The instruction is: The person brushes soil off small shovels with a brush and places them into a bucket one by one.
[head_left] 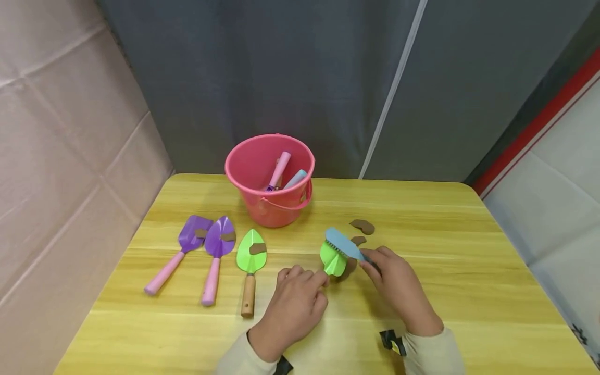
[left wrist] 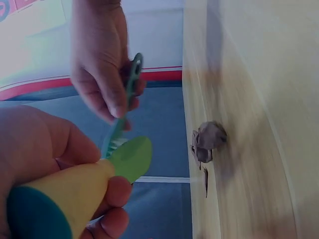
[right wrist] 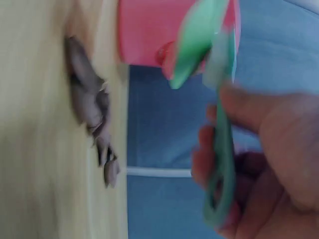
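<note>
My left hand grips the handle of a small green trowel, blade raised just above the wooden table. In the left wrist view that handle is yellow with a teal end, my fingers curled round it. My right hand pinches a blue brush and lays its bristles against the green blade. The right wrist view shows the brush handle in my fingers and the blade above. Brown clumps lie on the table just beyond the trowel.
A pink bucket holding a few tool handles stands at the back centre. Left of my hands lie two purple shovels with pink handles and a green trowel with a wooden handle, each carrying a brown patch. Grey curtain behind.
</note>
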The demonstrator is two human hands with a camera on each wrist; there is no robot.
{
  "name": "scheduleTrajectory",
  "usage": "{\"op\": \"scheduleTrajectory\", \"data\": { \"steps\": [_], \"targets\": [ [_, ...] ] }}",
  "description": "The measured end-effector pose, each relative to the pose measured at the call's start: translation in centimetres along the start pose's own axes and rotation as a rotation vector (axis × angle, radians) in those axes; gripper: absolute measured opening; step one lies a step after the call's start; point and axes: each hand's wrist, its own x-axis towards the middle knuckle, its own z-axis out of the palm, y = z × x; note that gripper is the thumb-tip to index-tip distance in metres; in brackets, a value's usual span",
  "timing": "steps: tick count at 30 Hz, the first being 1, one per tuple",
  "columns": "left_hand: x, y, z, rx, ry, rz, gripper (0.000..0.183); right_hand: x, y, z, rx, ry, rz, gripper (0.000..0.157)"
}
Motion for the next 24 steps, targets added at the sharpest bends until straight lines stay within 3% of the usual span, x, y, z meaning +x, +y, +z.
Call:
{"op": "scheduleTrajectory", "data": {
  "steps": [7,14,20,22,24],
  "targets": [
    [-0.2,-0.4,0.4,-0.006,-0.011,-0.007,0.014,0.1,0.5,0.1,-0.104,0.144,0.071,0.024],
    [0.4,-0.9,0.3,-0.023,0.000,0.008,0.014,0.4,0.3,0.3,0.022,0.014,-0.039,0.025],
    [1.1,-1.0,-0.4,-0.053,0.018,0.020,0.016,0.8,0.5,0.5,-0.077,0.226,0.039,0.025],
    [1.1,-1.0,-0.5,-0.057,0.016,0.011,0.015,0.9,0.5,0.3,-0.078,0.256,0.039,0.026],
    [1.1,-1.0,-0.5,-0.060,0.011,-0.001,0.015,0.9,0.3,0.1,-0.047,0.234,0.004,0.027]
  ]
}}
